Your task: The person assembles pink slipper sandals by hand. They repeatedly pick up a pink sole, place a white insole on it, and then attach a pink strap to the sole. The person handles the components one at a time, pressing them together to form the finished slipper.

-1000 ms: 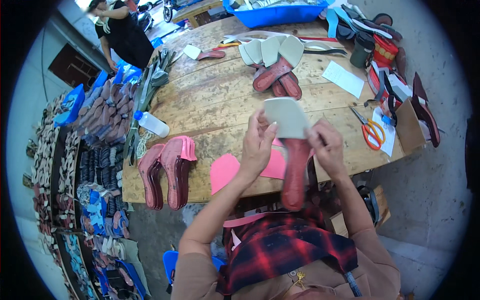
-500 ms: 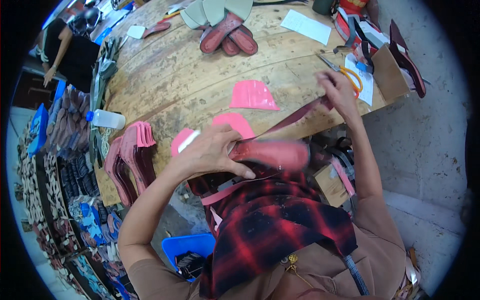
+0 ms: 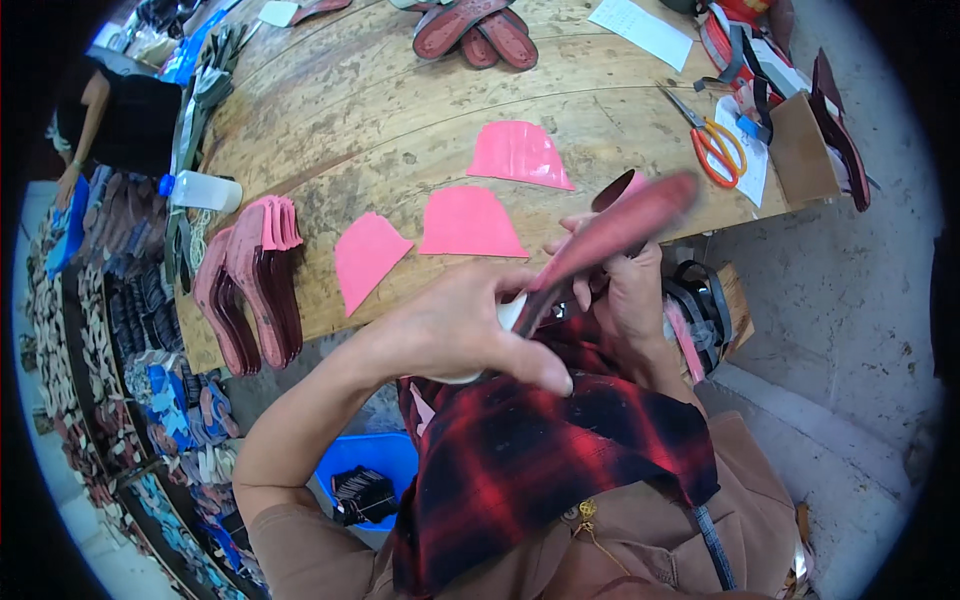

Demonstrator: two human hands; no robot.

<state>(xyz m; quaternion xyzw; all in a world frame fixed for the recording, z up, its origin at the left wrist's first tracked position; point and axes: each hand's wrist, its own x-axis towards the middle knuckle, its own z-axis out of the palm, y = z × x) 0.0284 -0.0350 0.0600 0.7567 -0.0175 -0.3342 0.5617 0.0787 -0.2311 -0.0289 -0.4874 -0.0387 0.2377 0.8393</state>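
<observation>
My left hand (image 3: 450, 325) is closed round one end of a red shoe insole (image 3: 625, 225), its thumb along the near side. The insole is tilted up over my lap, its free end pointing up and right and blurred by motion. Something white shows beside my left fingers. My right hand (image 3: 635, 290) is under the insole with bent fingers against it, partly hidden. Behind the insole curls a pink-and-dark band (image 3: 618, 188); where it is attached is hidden. Pink cut pieces lie beyond my hands: a near one (image 3: 475, 220), a farther one (image 3: 520, 155) and a left one (image 3: 368, 258).
Stacked red insoles with pink tops (image 3: 265, 285) stand at the table's left edge, by a white bottle (image 3: 205, 190). Orange-handled scissors (image 3: 718, 155) lie right. More insoles (image 3: 470, 30) are at the back. A blue bin (image 3: 395, 455) stands below left; another person (image 3: 130, 120) is far left.
My right hand has come back from the right, where it held a dark red strip stretched out, to the insole. The insole has tipped up, uncovering the pink pieces. The view has shifted.
</observation>
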